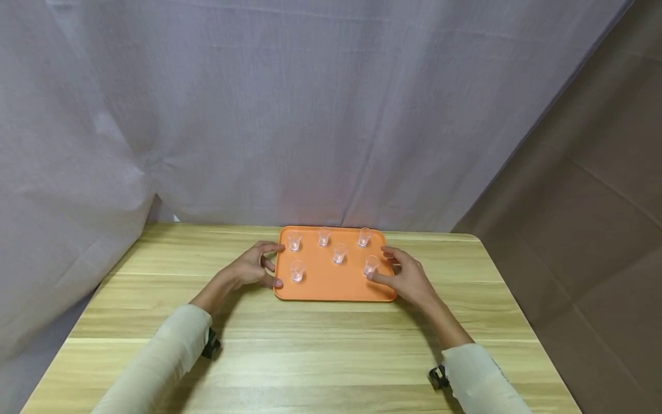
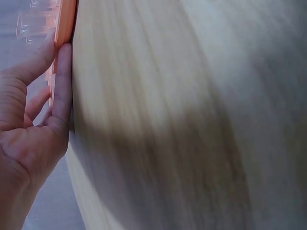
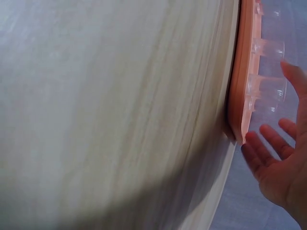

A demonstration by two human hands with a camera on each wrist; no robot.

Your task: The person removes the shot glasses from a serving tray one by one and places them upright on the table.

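A pale grey curtain (image 1: 258,103) hangs across the back, with a brown sheet (image 1: 595,190) at the right side. Below them stands a light wooden tabletop (image 1: 310,356). An orange tray (image 1: 331,282) lies flat at the far middle of the tabletop, close to the curtain. The left hand (image 1: 256,267) is at the tray's left edge: its grip is loosely spread, thumb tip against the near left corner and forefinger reaching to the far left corner, nothing closed around the rim. The right hand (image 1: 405,276) sits at the tray's right edge, its grip likewise relaxed and spread; whether it touches the rim cannot be told. Six small clear glasses (image 1: 339,253) stand upright on the tray, spaced apart, one (image 1: 370,264) just beside the right fingertips.
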